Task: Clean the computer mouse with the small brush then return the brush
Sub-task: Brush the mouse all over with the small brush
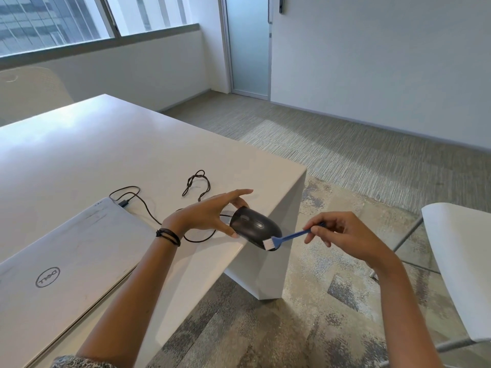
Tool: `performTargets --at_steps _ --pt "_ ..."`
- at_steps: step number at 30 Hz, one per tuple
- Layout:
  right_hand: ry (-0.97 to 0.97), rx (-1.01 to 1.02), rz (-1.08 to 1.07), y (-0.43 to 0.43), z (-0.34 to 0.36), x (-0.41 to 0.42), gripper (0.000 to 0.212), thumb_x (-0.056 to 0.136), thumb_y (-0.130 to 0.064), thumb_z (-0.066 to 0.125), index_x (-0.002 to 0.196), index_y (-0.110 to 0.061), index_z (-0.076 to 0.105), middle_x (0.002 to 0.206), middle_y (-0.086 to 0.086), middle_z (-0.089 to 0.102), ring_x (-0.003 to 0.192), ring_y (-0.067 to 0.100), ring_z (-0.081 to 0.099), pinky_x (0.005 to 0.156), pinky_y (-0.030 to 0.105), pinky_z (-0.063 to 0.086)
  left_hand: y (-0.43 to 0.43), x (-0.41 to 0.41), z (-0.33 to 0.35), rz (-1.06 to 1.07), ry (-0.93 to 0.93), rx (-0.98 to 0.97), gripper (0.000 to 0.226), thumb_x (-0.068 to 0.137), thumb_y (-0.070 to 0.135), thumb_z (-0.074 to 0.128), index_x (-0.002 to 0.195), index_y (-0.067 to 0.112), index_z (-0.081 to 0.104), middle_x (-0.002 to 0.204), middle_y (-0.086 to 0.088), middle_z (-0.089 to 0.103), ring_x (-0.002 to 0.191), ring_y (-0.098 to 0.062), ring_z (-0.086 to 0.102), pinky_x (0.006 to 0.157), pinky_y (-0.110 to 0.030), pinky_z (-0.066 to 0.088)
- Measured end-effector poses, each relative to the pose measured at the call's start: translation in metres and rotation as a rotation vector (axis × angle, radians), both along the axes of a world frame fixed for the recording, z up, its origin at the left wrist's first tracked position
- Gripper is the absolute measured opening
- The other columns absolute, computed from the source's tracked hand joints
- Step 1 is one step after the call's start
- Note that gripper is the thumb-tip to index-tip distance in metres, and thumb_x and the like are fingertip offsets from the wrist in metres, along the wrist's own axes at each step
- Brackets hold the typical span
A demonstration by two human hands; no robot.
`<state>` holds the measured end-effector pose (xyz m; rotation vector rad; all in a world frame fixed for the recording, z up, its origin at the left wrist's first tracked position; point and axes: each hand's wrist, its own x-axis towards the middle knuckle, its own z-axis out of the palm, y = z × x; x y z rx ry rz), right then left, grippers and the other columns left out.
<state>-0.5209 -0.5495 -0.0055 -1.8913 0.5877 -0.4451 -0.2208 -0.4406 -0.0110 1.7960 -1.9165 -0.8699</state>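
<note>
Mouse [253, 227], black and corded, hangs in the air just past the desk [106, 166] edge, the left hand [210, 215] with its grip clenched on the front end. The right hand [342, 236] pinches the blue brush [288, 237] by its handle, white bristles touching the mouse's rear. A closed silver laptop [63, 266] on the desk reads "DELL", its cable [138, 200] plugged in.
</note>
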Motion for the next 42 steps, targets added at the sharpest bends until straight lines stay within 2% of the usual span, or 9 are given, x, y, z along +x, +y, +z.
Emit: performTargets --at_steps 4,8,12,16,19,27,34,38,42 --pt "0.048 -0.077 -0.111 -0.008 -0.003 0.002 0.017 0.087 -0.004 0.060 0.087 -0.017 0.071 0.072 0.000 0.075 0.048 0.006 0.048 0.053 0.021 0.045 0.000 0.002 -0.002 0.005 0.000 -0.007 0.096 0.071 0.019 0.080 0.144 0.029 0.019 0.118 0.014 0.053 0.116 0.002 0.043 0.099 -0.009 0.027" --pt "0.011 -0.158 -0.248 -0.021 -0.001 0.000 0.017 0.088 -0.004 0.059 0.087 -0.018 0.070 0.068 -0.004 0.074 0.049 0.015 0.045 0.052 0.031 0.042 -0.001 0.004 -0.001 0.008 -0.003 0.008 0.095 0.071 0.020 0.079 0.144 0.029 0.019 0.118 0.017 0.052 0.117 0.002 0.043 0.103 -0.019 0.028" --pt "-0.032 -0.075 -0.129 -0.021 0.008 0.002 0.017 0.088 -0.002 0.058 0.087 -0.015 0.070 0.072 0.000 0.074 0.050 0.008 0.047 0.053 0.019 0.044 -0.001 0.006 -0.006 0.030 -0.025 0.034 0.095 0.071 0.021 0.079 0.144 0.033 0.018 0.122 0.012 0.053 0.119 -0.003 0.043 0.105 -0.028 0.029" --pt "0.089 -0.008 0.069 -0.024 0.010 0.009 0.018 0.088 -0.001 0.057 0.087 -0.011 0.071 0.073 0.006 0.074 0.049 0.006 0.048 0.053 0.019 0.044 -0.001 0.008 -0.009 0.059 -0.049 0.065 0.096 0.072 0.022 0.078 0.144 0.037 0.017 0.125 0.013 0.051 0.122 -0.005 0.041 0.106 -0.031 0.029" --pt "0.102 -0.058 -0.029 -0.035 0.007 0.010 0.018 0.088 -0.001 0.058 0.085 -0.013 0.071 0.070 0.006 0.074 0.047 0.004 0.048 0.050 0.019 0.043 0.000 0.011 -0.007 0.075 -0.054 0.076 0.095 0.073 0.022 0.078 0.144 0.036 0.016 0.125 0.014 0.050 0.122 -0.005 0.039 0.106 -0.030 0.028" --pt "-0.177 -0.046 -0.176 -0.071 0.016 0.011 0.020 0.089 0.001 0.055 0.087 -0.012 0.070 0.074 0.003 0.074 0.047 0.012 0.045 0.050 0.013 0.043 -0.008 0.013 0.002 0.133 -0.087 0.111 0.095 0.072 0.014 0.077 0.145 0.032 0.018 0.131 0.007 0.048 0.123 -0.006 0.036 0.108 -0.033 0.026" --pt "-0.367 0.072 -0.132 -0.081 0.018 0.040 0.012 0.082 -0.016 0.060 0.082 -0.017 0.072 0.073 0.004 0.074 0.047 0.012 0.046 0.050 0.014 0.044 -0.018 0.024 0.004 0.123 -0.087 0.115 0.074 0.071 0.013 0.077 0.135 0.026 0.042 0.131 0.006 0.048 0.122 -0.007 0.039 0.105 -0.026 0.029" --pt "-0.394 0.108 -0.133 -0.088 0.009 0.066 0.023 0.089 -0.003 0.055 0.085 -0.018 0.072 0.073 0.003 0.074 0.050 0.012 0.046 0.052 0.016 0.045 -0.029 0.035 0.006 0.128 -0.101 0.109 0.067 0.070 0.008 0.077 0.129 0.021 0.048 0.128 0.006 0.051 0.118 -0.005 0.041 0.100 -0.018 0.029" --pt "-0.446 0.180 -0.134 -0.089 0.004 0.093 0.018 0.091 -0.002 0.053 0.090 -0.010 0.069 0.073 0.003 0.074 0.052 0.011 0.046 0.052 0.015 0.044 -0.037 0.049 0.010 0.154 -0.146 0.137 0.067 0.069 0.008 0.077 0.128 0.022 0.048 0.129 0.003 0.050 0.120 -0.010 0.041 0.103 -0.024 0.030"
